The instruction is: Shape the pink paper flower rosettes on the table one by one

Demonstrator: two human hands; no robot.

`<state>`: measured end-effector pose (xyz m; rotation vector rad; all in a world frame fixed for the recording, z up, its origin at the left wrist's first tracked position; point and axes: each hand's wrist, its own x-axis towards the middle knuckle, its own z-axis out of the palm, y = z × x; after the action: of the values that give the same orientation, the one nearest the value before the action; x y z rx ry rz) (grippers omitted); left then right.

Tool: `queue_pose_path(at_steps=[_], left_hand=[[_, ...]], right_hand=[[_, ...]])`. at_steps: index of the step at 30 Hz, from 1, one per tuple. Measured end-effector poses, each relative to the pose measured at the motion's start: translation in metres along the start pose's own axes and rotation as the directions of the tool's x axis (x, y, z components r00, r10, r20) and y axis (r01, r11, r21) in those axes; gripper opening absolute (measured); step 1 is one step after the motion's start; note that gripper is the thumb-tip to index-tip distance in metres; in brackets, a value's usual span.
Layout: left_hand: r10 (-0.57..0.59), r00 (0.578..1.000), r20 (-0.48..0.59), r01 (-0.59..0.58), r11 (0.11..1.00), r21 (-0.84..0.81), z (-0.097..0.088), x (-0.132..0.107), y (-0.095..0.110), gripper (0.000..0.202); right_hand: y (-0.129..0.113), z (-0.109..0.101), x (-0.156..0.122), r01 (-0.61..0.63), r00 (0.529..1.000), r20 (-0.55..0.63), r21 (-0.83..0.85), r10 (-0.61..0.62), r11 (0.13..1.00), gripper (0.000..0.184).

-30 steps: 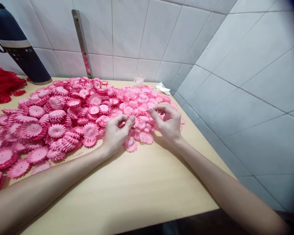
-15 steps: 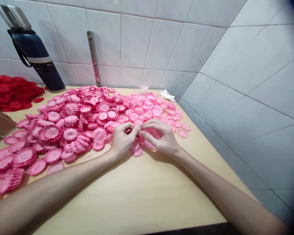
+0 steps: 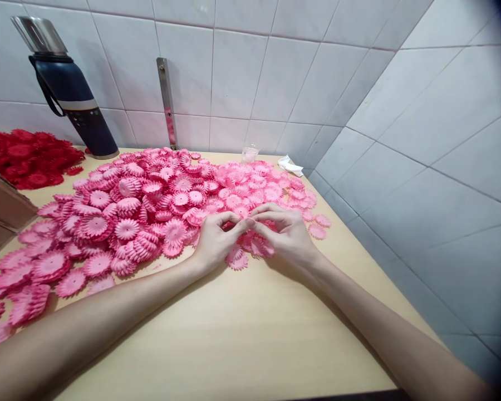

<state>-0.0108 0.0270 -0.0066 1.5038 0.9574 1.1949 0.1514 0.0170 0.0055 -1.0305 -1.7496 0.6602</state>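
My left hand (image 3: 218, 238) and my right hand (image 3: 291, 233) meet fingertip to fingertip over the front of a heap of pink scalloped flower discs (image 3: 127, 229). Thumb and forefinger of each hand are pinched together. Whatever lies between them is too small or too hidden to make out. Just below the fingers, a loose pink disc (image 3: 237, 258) lies on the table, and paler pink discs (image 3: 256, 181) spread out behind the hands.
A pile of red discs (image 3: 29, 159) and a cardboard box (image 3: 6, 206) are at the left. A dark blue thermos (image 3: 77, 106) stands behind. A small clear cup (image 3: 249, 153) and crumpled white tissue (image 3: 290, 166) sit near the tiled wall (image 3: 237, 72). The wooden table (image 3: 234, 334) bears everything.
The whole view has shifted slightly, so things appear a little further right. My right thumb has closed in towards the left fingertips; both hands stay over the same spot.
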Motion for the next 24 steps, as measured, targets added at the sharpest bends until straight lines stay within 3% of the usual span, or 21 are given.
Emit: queue_pose_path(at_steps=[13, 19, 24], left_hand=[[-0.014, 1.000, 0.010, 0.014, 0.998, -0.063, 0.000, 0.001, -0.003, 0.028], [-0.035, 0.999, 0.033, 0.039, 0.989, -0.145, 0.001, -0.002, 0.001, 0.018], [-0.096, 0.995, -0.004, 0.094, 0.983, -0.157, 0.001, -0.003, 0.006, 0.022]], right_hand=[[0.000, 0.005, -0.001, 0.042, 0.998, -0.047, -0.129, -0.049, 0.991, 0.012], [0.000, -0.001, 0.000, 0.010, 1.000, -0.010, -0.182, -0.012, 0.983, 0.017], [-0.001, -0.005, -0.002, -0.022, 0.999, 0.044, -0.131, 0.028, 0.991, 0.021]])
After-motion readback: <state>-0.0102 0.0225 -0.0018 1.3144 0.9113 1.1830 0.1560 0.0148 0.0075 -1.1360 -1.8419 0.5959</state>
